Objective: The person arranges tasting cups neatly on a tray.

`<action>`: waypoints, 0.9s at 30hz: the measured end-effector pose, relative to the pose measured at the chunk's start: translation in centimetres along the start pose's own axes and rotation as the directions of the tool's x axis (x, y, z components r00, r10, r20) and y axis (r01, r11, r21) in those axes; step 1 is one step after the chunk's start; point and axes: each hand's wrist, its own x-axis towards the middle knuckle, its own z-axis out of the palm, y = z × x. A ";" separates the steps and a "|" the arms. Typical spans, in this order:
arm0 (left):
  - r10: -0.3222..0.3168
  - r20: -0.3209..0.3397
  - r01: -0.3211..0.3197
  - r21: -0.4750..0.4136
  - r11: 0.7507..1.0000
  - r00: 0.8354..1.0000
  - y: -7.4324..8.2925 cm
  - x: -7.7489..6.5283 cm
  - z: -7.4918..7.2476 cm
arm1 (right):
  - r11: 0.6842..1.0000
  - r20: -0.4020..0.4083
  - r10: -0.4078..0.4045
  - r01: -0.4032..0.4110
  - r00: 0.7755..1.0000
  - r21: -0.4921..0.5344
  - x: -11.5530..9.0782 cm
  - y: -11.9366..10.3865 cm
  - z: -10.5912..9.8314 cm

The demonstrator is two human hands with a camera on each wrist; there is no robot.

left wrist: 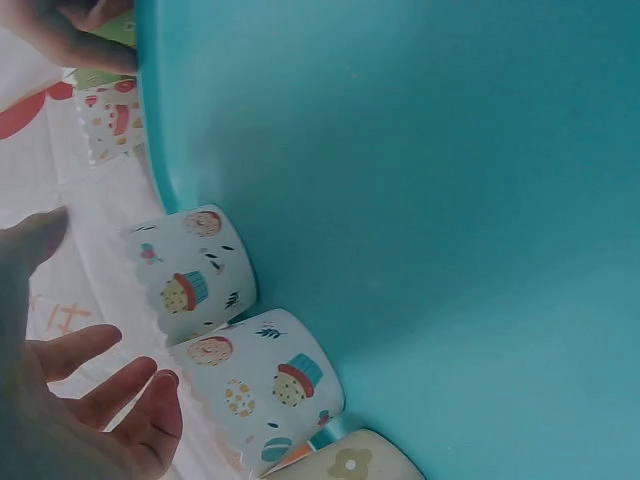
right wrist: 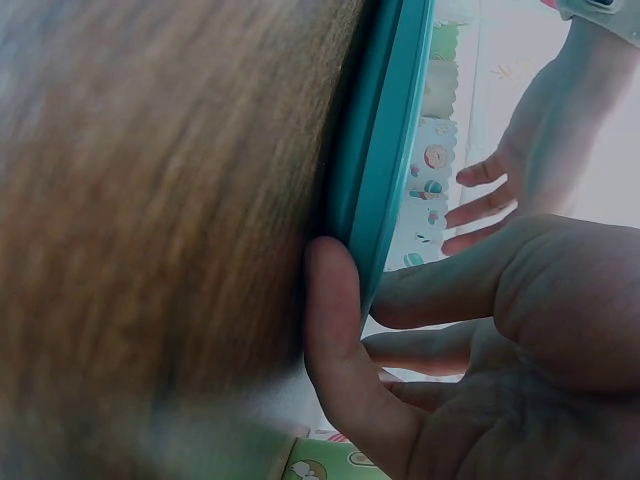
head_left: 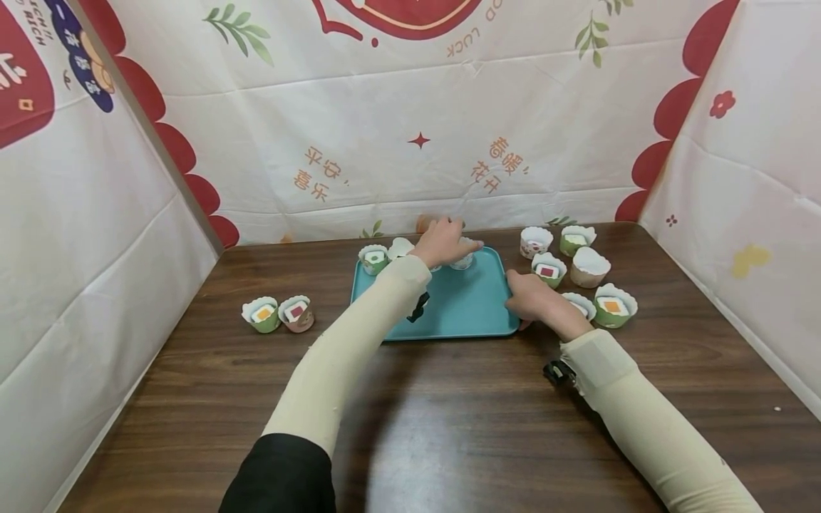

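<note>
The teal tray (head_left: 462, 306), low-rimmed and round-cornered, sits on the brown table (head_left: 462, 427), with cups (left wrist: 275, 380) (scalloped, two printed with cupcakes) along its far side. The right hand (head_left: 531, 296) pinches its rim; the left hand (head_left: 445, 242), fingers loosely spread, hovers near the cups.

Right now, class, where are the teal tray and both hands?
Teal tray (head_left: 467, 305): head view, bare floor near the front edge.
Left hand (head_left: 442, 244): head view, back of the hand.
Right hand (head_left: 534, 296): head view, back of the hand.
</note>
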 end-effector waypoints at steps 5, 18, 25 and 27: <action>0.015 -0.070 -0.024 -0.121 0.992 0.997 -0.3 -0.7 -0.8 | 1.000 0.001 0.002 -0.002 1.000 -0.002 -0.1 -0.2 0.0; -0.032 -0.267 -0.118 -0.528 0.841 0.963 -2.8 -4.4 -3.8 | 1.000 -0.005 -0.020 0.020 1.000 -0.004 -0.3 -0.2 0.0; -0.058 -0.388 -0.143 -0.470 0.871 0.920 -5.1 -7.4 -4.3 | 1.000 -0.011 -0.024 0.024 1.000 0.001 -0.4 -0.3 0.0; -0.046 -0.416 -0.157 -0.440 0.884 0.908 -5.7 -8.5 -4.0 | 1.000 -0.012 -0.029 0.029 1.000 -0.001 -0.3 -0.4 0.1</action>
